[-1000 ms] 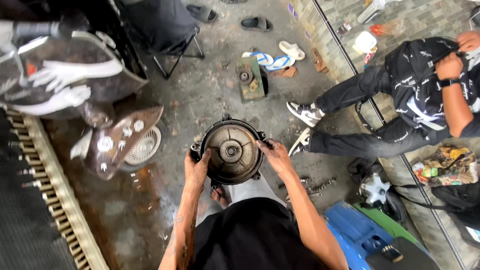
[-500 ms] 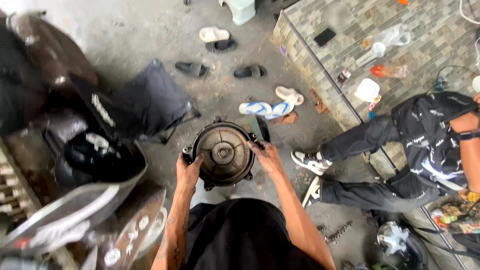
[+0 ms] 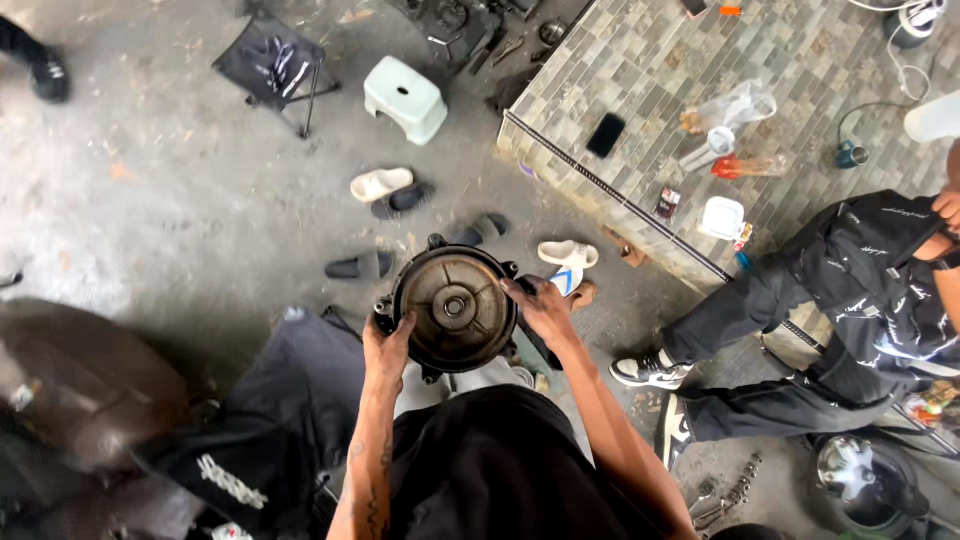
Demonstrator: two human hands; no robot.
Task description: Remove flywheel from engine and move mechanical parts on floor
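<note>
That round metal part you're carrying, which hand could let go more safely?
Probably the right hand: it only rests on the upper right rim of the round metal part. The left hand cups the lower left edge, seemingly bearing more weight.

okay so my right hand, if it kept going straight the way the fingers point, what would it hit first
Your right hand grips the right rim of the round metal engine part, fingers pointing up-left across its face. Going straight on, it would probably meet the raised centre hub first, though depth is hard to judge from above.
</note>
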